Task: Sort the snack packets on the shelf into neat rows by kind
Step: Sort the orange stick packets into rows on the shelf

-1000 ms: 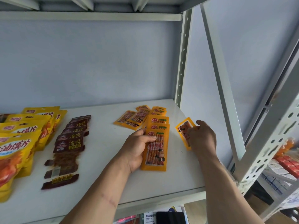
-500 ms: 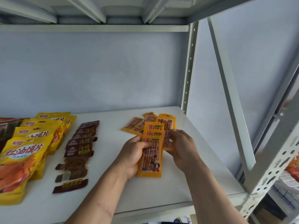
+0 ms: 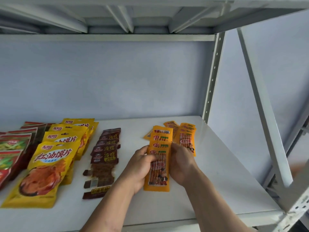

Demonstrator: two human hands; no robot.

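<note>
Orange stick-snack packets (image 3: pixel 158 171) lie overlapped on the white shelf (image 3: pixel 217 181), gripped by the left hand (image 3: pixel 138 169) and right hand (image 3: pixel 181 163) from either side. Left stand brown duck-intestine packets (image 3: pixel 104 154) and yellow chip bags (image 3: pixel 48 171) (rowed), farther orange ones (image 3: pixel 187 138) behind.

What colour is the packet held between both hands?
Orange packet, with reddish-brown sticks showing on its front; seen in the head view.
</note>
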